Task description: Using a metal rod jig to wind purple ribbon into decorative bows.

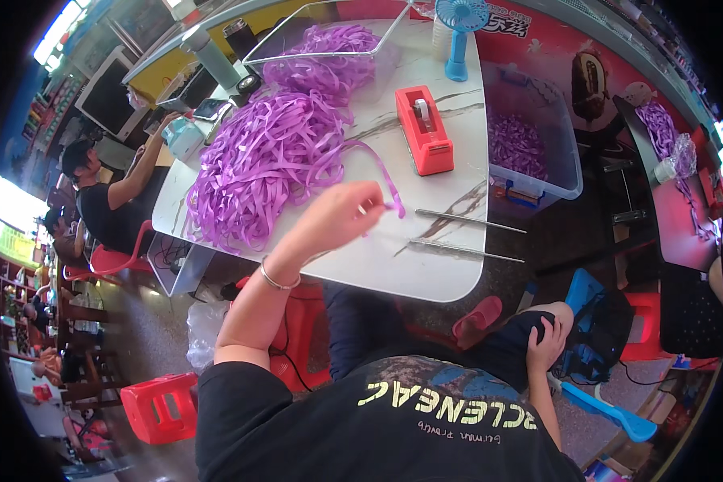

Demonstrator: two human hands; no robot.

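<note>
- The white tabletop (361, 273), grey-veined and round-cornered, stands in a busy room; a person in black (116, 205) sits beyond its left side on a red chair (120, 259).
- A great heap of purple ribbon (269, 153) covers much of the tabletop's left side; one purple strip (383, 167) curls out of it toward the near middle.
- The left hand (349, 210) is over the near part, fingers curled in and tips closed on that strip by its end; the palm is turned away from me and hides the rest of the grip.
- The right hand (546, 345) lies loosely spread on the person's knee, holding nothing I can see.
- The far left of the room is too small to make out, and the rim cuts off the pink table (681, 205) at right.
- A red tape dispenser (426, 136) stands beyond the left hand, a blue fan (458, 60) farther back.
- Two metal rods (474, 221) jut over the right edge, near a clear bin (556, 186) of more purple pieces.
</note>
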